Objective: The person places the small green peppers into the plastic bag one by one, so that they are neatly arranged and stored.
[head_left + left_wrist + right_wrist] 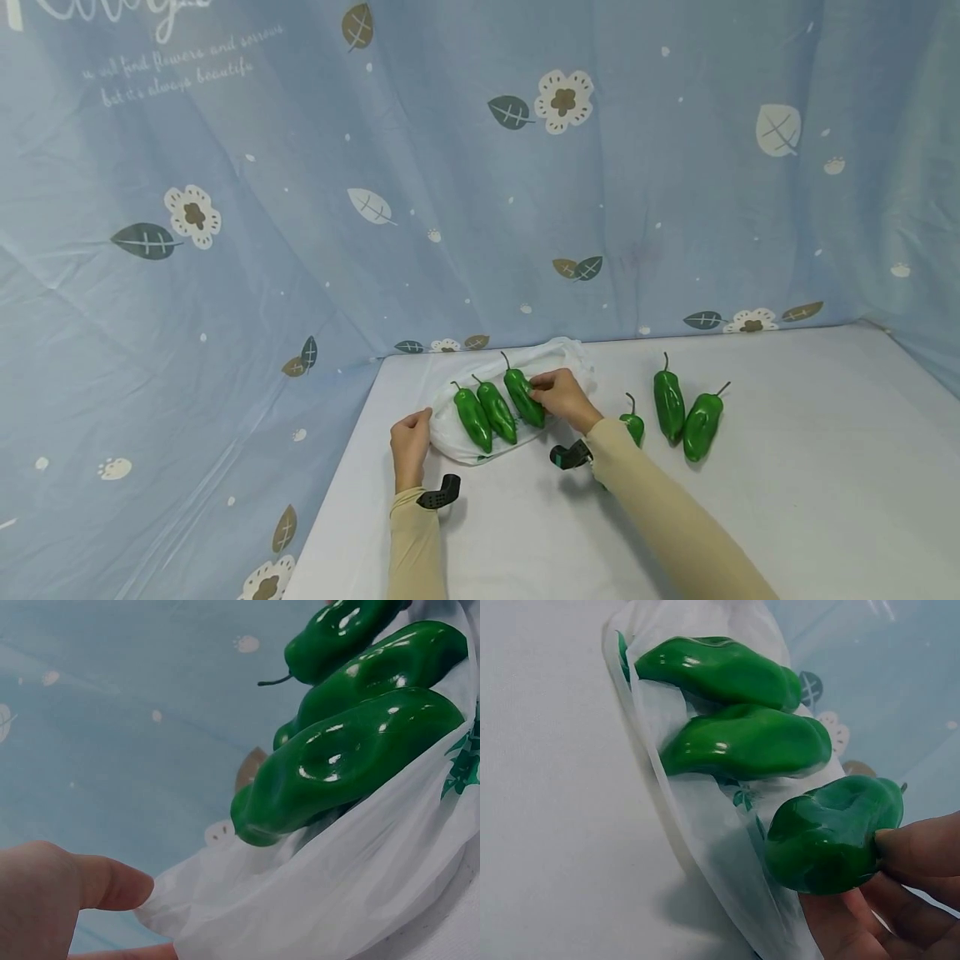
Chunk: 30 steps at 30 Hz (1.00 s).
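Observation:
A thin white plastic bag (450, 437) with green print lies spread on the table. My left hand (410, 446) pinches its left edge between thumb and fingers, as the left wrist view shows. Two green peppers (472, 418) (497, 412) lie side by side on the bag, stems pointing away. Just right of them, a third green pepper (832, 836) is gripped by my right hand (564, 398), thumb on one side and fingers on the other. Whether this pepper touches the bag beneath I cannot tell.
To the right, two more green peppers (669, 406) (702, 427) lie on the white table (810, 467). Another pepper (632, 425) is partly hidden behind the right sleeve (660, 500). A blue patterned curtain (465, 167) hangs behind and at the left.

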{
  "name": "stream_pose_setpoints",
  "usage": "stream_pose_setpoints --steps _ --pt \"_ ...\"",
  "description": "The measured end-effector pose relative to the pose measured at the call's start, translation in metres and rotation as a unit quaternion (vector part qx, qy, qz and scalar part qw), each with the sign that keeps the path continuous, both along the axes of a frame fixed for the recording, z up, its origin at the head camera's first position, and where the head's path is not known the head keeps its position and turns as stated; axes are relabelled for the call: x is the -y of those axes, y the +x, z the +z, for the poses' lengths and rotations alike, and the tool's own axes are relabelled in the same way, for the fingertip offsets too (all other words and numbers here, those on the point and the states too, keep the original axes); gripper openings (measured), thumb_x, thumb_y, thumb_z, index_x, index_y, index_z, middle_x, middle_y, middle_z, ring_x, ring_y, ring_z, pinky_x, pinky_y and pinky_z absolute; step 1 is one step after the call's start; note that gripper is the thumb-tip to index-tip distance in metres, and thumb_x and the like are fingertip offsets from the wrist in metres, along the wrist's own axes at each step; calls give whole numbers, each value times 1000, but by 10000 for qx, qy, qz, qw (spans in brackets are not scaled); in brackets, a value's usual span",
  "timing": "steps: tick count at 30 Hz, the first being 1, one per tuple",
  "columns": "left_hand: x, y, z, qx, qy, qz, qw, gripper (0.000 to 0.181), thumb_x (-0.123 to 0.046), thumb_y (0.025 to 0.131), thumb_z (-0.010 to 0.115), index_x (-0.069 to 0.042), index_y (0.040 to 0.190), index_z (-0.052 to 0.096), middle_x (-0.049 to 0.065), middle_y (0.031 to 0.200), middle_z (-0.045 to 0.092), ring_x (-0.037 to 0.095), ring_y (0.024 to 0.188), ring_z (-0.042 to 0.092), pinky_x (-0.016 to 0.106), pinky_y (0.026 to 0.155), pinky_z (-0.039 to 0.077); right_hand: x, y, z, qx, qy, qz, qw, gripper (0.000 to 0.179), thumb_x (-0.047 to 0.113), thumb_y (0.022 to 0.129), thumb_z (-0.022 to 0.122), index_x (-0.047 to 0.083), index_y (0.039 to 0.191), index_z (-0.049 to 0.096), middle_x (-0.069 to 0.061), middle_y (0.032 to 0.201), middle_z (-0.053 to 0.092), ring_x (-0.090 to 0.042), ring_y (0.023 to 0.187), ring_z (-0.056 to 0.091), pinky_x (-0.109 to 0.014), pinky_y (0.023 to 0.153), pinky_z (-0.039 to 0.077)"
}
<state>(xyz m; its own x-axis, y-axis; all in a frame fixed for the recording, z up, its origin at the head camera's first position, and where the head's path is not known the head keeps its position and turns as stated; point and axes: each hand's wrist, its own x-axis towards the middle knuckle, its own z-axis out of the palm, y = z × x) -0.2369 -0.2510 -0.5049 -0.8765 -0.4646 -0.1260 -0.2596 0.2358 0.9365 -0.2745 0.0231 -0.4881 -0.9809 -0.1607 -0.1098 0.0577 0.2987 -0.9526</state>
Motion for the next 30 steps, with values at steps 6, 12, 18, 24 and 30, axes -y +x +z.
stream_pose_setpoints --steps 6,12,18,24,30 --pt "0 -1 0 37 -46 -1 10000 48 -32 103 57 8 129 66 30 139 61 44 133 56 56 111 47 5 -1 -1 -4 177 -93 9998 34 7 102 61 -5 135 64 -25 128 68 -29 106 70 -30 76 58" --pt "-1 0 0 5 -45 12 10000 49 -32 102 57 8 127 67 31 138 62 44 131 57 56 110 48 9 2 1 45 254 -53 9997 35 7 103 61 -4 136 64 -24 131 67 -33 115 68 -36 85 60" --pt "-1 1 -1 9 5 29 10000 48 -31 101 57 8 126 67 30 138 62 44 132 57 56 110 48 12 3 -3 81 349 -75 9993 34 8 102 62 -4 134 65 -24 129 68 -32 111 70 -36 85 61" --pt "0 0 -1 2 -60 46 10000 49 -33 101 58 9 126 67 31 137 62 45 131 57 56 109 48 14 3 -6 140 402 -96 9990 34 8 102 62 -3 134 65 -22 131 69 -28 107 72 -36 85 61" --pt "-1 1 0 48 -40 46 10000 49 -32 101 57 8 128 67 30 138 62 43 131 58 55 109 48 14 3 -6 83 526 -27 9986 35 7 102 61 -2 136 65 -22 132 68 -27 107 72 -36 86 61"
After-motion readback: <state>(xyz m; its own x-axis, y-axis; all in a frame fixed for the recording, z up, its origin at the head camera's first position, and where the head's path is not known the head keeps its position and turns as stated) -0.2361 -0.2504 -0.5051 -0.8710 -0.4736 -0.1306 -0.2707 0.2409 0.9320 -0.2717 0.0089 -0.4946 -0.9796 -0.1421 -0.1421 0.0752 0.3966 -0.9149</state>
